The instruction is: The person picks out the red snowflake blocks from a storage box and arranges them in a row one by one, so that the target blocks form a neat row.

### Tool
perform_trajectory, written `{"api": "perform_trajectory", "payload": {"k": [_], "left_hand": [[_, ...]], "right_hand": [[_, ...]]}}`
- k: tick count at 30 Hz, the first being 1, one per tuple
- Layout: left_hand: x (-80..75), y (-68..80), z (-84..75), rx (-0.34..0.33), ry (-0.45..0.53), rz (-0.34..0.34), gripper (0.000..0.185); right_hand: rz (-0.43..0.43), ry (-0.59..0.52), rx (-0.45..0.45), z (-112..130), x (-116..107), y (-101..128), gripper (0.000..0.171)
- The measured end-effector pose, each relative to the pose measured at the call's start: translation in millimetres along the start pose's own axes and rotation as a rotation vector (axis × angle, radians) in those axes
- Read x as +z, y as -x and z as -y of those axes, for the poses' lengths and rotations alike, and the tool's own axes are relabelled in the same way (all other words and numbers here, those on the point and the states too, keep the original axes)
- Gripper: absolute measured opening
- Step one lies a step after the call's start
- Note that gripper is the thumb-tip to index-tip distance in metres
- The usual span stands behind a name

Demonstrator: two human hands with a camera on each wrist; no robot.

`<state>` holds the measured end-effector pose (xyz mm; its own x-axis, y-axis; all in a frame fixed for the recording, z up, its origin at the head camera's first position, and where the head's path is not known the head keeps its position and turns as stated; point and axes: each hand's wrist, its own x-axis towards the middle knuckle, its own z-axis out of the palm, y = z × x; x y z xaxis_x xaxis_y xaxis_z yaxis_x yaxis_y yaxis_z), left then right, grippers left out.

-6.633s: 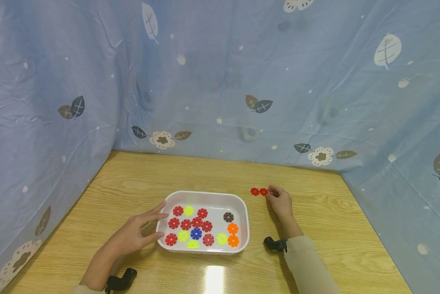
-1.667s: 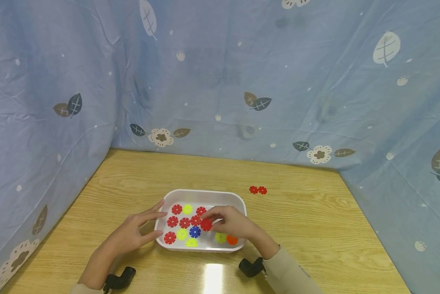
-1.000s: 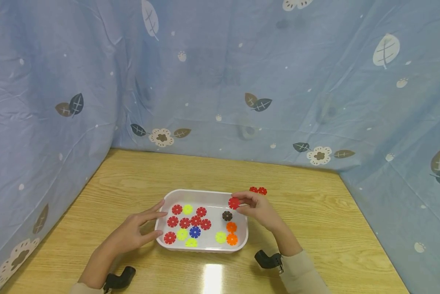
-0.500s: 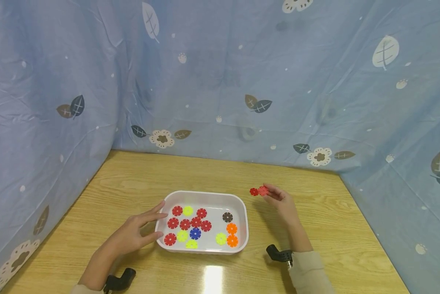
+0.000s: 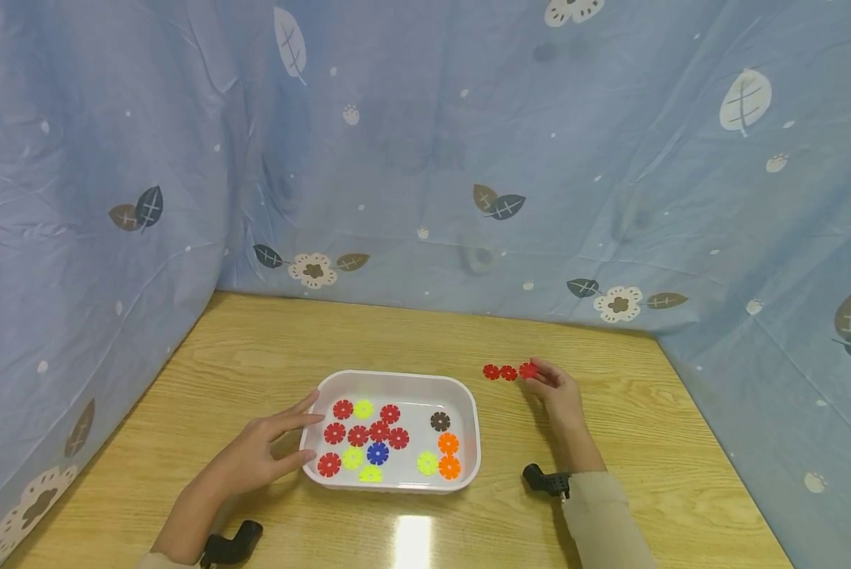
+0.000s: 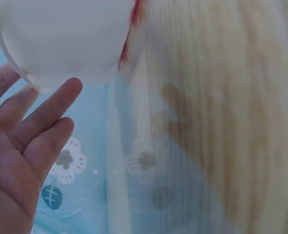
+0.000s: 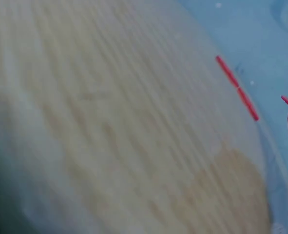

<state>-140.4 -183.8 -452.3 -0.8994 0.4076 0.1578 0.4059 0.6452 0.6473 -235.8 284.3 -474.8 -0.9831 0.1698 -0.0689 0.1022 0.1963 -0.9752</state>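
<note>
A white tray (image 5: 397, 374) on the wooden table holds several flower-shaped discs: red ones (image 5: 358, 434), yellow-green ones, two orange, one blue (image 5: 378, 453) and one brown (image 5: 440, 421). My left hand (image 5: 290, 428) lies flat beside the tray, its straight fingers touching the left wall; the left wrist view shows the same fingers (image 6: 41, 126) under the tray (image 6: 66, 39). To the right of the tray, two red discs (image 5: 500, 372) lie side by side on the table. My right hand (image 5: 549, 387) pinches a third red disc (image 5: 528, 370) at the right end of that row.
Blue patterned cloth walls (image 5: 425, 158) close the table in at the back, left and right. Bare wood (image 5: 368, 332) stretches behind the tray and to the right of my right hand. A black wrist mount (image 5: 544, 480) sits on each forearm.
My right hand picked a red disc out of the tray, carried it right, and now holds it down beside the two red discs. The left hand stayed put.
</note>
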Motion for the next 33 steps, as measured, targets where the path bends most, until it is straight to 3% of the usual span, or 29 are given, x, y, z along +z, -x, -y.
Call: {"api": "perform_trajectory", "payload": {"k": [10, 26, 33], "left_hand": [[0.0, 0.8, -1.1, 0.0, 0.005, 0.006, 0.043], [-0.7, 0.0, -1.3, -0.013, -0.001, 0.004, 0.045], [0.3, 0.2, 0.1, -0.002, -0.006, 0.002, 0.045]], "right_hand": [[-0.058, 0.083, 0.01, -12, 0, -9, 0.041], [-0.06, 0.21, -0.038, -13, 2, -15, 0.04], [-0.096, 0.34, -0.078, -13, 5, -14, 0.039]]}}
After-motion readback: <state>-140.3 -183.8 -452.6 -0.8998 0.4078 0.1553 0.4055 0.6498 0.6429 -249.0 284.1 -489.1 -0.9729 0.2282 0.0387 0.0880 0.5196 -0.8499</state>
